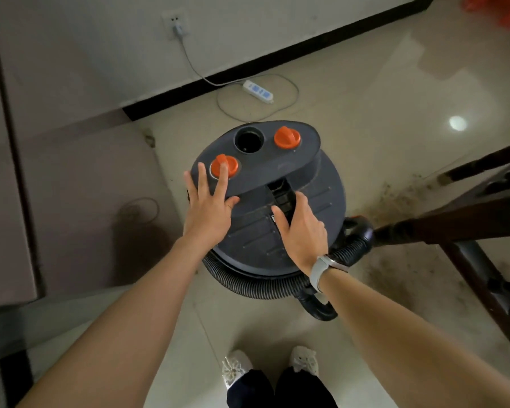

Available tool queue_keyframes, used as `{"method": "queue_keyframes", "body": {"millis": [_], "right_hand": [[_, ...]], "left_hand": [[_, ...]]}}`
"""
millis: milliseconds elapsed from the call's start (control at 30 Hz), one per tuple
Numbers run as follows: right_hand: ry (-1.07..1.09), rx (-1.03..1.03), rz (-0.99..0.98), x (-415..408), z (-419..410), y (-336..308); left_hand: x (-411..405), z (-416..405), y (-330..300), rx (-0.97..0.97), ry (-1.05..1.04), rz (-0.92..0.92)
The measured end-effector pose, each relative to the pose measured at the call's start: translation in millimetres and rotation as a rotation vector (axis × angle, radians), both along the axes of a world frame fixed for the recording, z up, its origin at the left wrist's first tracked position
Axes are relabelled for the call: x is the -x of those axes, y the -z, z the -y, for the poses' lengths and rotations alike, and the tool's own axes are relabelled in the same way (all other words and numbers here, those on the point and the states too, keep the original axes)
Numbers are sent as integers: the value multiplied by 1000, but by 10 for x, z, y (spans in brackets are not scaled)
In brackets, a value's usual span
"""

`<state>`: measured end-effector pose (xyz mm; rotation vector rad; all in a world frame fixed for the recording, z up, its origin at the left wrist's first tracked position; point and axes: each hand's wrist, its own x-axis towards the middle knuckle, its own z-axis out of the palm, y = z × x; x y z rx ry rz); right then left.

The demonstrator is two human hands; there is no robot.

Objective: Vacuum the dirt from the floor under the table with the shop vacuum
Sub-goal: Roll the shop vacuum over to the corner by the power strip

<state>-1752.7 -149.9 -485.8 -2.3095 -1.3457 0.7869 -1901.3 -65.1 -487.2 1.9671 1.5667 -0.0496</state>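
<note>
A dark grey shop vacuum (280,172) stands on the tiled floor in front of my feet. Its lid carries two orange knobs, one at the left (224,166) and one at the far right (287,137), and an open round port (249,139). My left hand (209,207) lies flat on the lid with straight fingers, one fingertip on the left orange knob. My right hand (302,228) rests on the lid by the black handle recess (281,194), fingers relaxed. The black ribbed hose (265,284) curls round the vacuum's near side. Brown dirt (401,198) is scattered on the floor to the right.
A dark wooden table (483,213) with its leg and rails stands at the right, over the dirt. A white power strip (258,92) lies by the far wall, its cord plugged into a wall socket (177,25). A grey cabinet (9,172) fills the left side.
</note>
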Motion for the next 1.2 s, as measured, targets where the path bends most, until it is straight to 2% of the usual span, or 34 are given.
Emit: {"method": "queue_keyframes", "body": {"millis": [267, 500, 800, 1200], "right_hand": [[-51, 24, -77, -28, -772, -78], [-83, 29, -167, -115, -1630, -144], [-137, 58, -178, -141, -2771, -123], [-49, 82, -244, 301, -4115, -81]], "left_hand": [[-68, -750, -194, 87, -15, -90], [-143, -1622, -278, 172, -65, -88], [-84, -2634, -240, 150, -151, -50], [279, -4081, -215, 110, -58, -87]]}}
